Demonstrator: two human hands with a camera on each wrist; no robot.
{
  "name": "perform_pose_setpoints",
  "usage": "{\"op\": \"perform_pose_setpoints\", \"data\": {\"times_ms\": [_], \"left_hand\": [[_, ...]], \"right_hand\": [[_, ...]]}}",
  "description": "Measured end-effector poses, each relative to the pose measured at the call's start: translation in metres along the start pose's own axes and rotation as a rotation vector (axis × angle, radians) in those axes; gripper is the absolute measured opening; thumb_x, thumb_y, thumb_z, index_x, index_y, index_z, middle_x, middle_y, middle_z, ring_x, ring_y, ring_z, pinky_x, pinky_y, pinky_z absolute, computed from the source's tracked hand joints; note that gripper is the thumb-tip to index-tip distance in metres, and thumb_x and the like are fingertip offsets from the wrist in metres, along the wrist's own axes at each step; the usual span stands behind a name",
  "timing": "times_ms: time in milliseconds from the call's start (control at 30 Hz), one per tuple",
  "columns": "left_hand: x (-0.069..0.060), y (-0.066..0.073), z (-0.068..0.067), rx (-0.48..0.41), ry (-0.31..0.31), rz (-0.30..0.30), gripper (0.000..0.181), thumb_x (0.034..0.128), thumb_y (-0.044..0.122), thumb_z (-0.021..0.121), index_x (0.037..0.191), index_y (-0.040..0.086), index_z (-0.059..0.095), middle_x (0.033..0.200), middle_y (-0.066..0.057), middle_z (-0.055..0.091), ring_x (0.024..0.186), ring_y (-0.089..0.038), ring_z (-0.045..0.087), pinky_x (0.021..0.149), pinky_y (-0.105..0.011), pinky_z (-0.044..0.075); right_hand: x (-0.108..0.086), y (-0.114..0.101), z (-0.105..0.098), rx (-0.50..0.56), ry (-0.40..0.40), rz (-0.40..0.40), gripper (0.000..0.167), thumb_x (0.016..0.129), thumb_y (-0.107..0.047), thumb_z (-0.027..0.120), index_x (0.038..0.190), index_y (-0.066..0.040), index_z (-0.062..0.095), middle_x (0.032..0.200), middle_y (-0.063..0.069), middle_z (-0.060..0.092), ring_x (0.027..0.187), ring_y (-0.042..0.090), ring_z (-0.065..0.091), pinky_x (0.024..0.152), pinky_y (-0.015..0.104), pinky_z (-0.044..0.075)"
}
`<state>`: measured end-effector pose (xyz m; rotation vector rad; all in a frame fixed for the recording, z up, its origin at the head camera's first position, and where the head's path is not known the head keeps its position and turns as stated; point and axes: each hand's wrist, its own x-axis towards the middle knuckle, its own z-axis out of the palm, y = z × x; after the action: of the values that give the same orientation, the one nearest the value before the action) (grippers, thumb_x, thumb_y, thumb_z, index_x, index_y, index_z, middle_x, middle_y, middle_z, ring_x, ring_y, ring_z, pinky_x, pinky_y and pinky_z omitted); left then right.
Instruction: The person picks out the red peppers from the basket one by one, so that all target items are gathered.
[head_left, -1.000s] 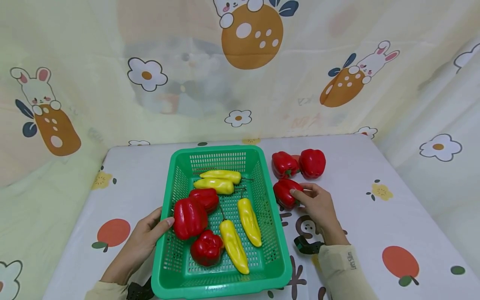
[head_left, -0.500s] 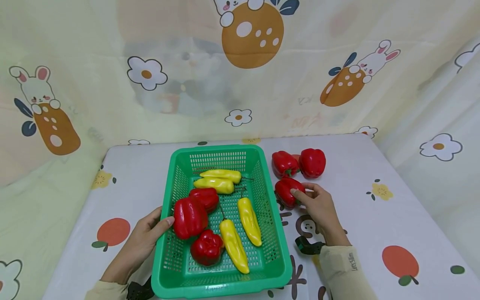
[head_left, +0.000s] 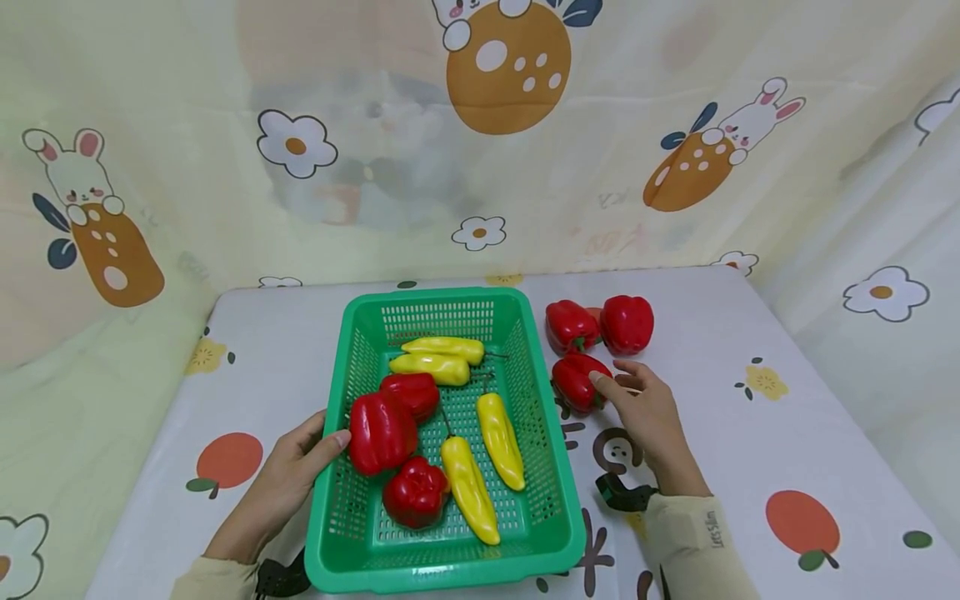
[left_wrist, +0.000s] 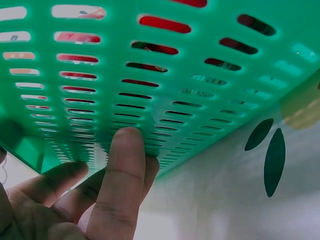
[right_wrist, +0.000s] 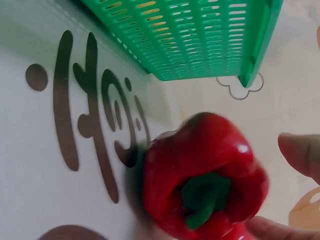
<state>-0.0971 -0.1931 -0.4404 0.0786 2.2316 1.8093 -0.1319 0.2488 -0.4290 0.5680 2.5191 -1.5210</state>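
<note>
In the head view a green plastic basket holds three red bell peppers and several long yellow peppers. My left hand grips its left rim, with the thumb over the edge. Fingers of that hand lie against the slotted outer wall in the left wrist view. Right of the basket another red bell pepper lies on the table. Beside it is my right hand, fingers loosely spread. The right wrist view shows this pepper's green stem, one fingertip close to it and another finger clearly apart.
Two more red bell peppers lie behind the right hand, close to the basket's far right corner. A patterned white cloth covers the table. A curtain with rabbit prints hangs along the back and sides.
The red bell pepper beside the basket shifted slightly right with my right hand, which then loosened and drew a little away from it. My left hand keeps its place on the basket.
</note>
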Motion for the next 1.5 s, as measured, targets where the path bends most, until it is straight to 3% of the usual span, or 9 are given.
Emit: {"op": "perform_pose_setpoints", "data": {"times_ms": [200,367,533,667,933,1133,1333,1500], "left_hand": [[0.0,0.0,-0.001,0.002,-0.004,0.001,0.059,0.1052,0.026,0.062,0.158,0.007,0.042,0.14,-0.029,0.059,0.097,-0.035,0.077,0.071,-0.044,0.066],[0.0,0.0,-0.002,-0.006,-0.012,0.0,0.058,0.1058,0.027,0.061,0.157,0.007,0.042,0.139,-0.029,0.059,0.096,-0.035,0.077,0.072,-0.045,0.066],[0.001,-0.002,-0.002,-0.008,-0.019,-0.002,0.056,0.1068,0.026,0.06,0.157,0.008,0.043,0.137,-0.028,0.06,0.096,-0.034,0.077,0.073,-0.045,0.066],[0.002,-0.002,-0.002,-0.004,-0.018,0.001,0.056,0.1066,0.026,0.06,0.157,0.008,0.043,0.138,-0.029,0.06,0.096,-0.034,0.078,0.072,-0.045,0.066],[0.002,-0.001,-0.003,-0.023,-0.017,-0.008,0.057,0.1068,0.026,0.06,0.157,0.007,0.042,0.14,-0.029,0.058,0.096,-0.033,0.078,0.073,-0.046,0.066],[0.002,-0.001,-0.003,-0.025,-0.024,-0.007,0.055,0.1072,0.026,0.058,0.156,0.008,0.044,0.137,-0.029,0.061,0.094,-0.031,0.078,0.072,-0.046,0.066],[0.002,-0.003,-0.003,-0.014,-0.019,-0.009,0.056,0.107,0.026,0.059,0.157,0.008,0.042,0.137,-0.029,0.061,0.092,-0.034,0.078,0.07,-0.046,0.066],[0.002,-0.004,-0.002,-0.013,-0.017,-0.012,0.057,0.1066,0.026,0.06,0.157,0.008,0.042,0.137,-0.029,0.061,0.093,-0.035,0.078,0.07,-0.046,0.066]], "right_hand": [[-0.013,-0.022,-0.004,0.021,0.1,-0.112,0.071,0.101,-0.041,0.066,0.16,-0.011,0.039,0.158,0.021,0.043,0.142,0.043,0.039,0.104,0.06,0.053],[-0.026,-0.052,-0.004,0.028,0.083,-0.248,0.069,0.1,-0.041,0.067,0.158,-0.013,0.042,0.154,0.018,0.048,0.14,0.04,0.043,0.1,0.061,0.054],[-0.037,-0.084,0.008,0.042,-0.018,-0.351,0.068,0.098,-0.038,0.072,0.156,-0.014,0.046,0.15,0.016,0.052,0.135,0.038,0.049,0.096,0.058,0.058],[-0.04,-0.103,0.028,0.038,-0.139,-0.393,0.063,0.098,-0.033,0.073,0.153,-0.014,0.05,0.148,0.015,0.054,0.129,0.036,0.055,0.095,0.054,0.06],[-0.041,-0.131,0.088,-0.012,-0.478,-0.362,0.06,0.097,-0.037,0.073,0.149,-0.016,0.053,0.142,0.014,0.057,0.119,0.031,0.063,0.094,0.047,0.061],[-0.041,-0.138,0.119,-0.05,-0.648,-0.354,0.062,0.096,-0.037,0.073,0.149,-0.013,0.053,0.132,0.012,0.061,0.108,0.028,0.064,0.087,0.045,0.062],[-0.04,-0.14,0.138,-0.076,-0.767,-0.343,0.067,0.096,-0.036,0.074,0.151,-0.006,0.05,0.123,0.01,0.067,0.106,0.026,0.066,0.082,0.039,0.063],[-0.039,-0.138,0.144,-0.08,-0.779,-0.333,0.068,0.094,-0.034,0.077,0.149,-0.005,0.051,0.118,0.009,0.067,0.103,0.025,0.065,0.084,0.044,0.064]]}}
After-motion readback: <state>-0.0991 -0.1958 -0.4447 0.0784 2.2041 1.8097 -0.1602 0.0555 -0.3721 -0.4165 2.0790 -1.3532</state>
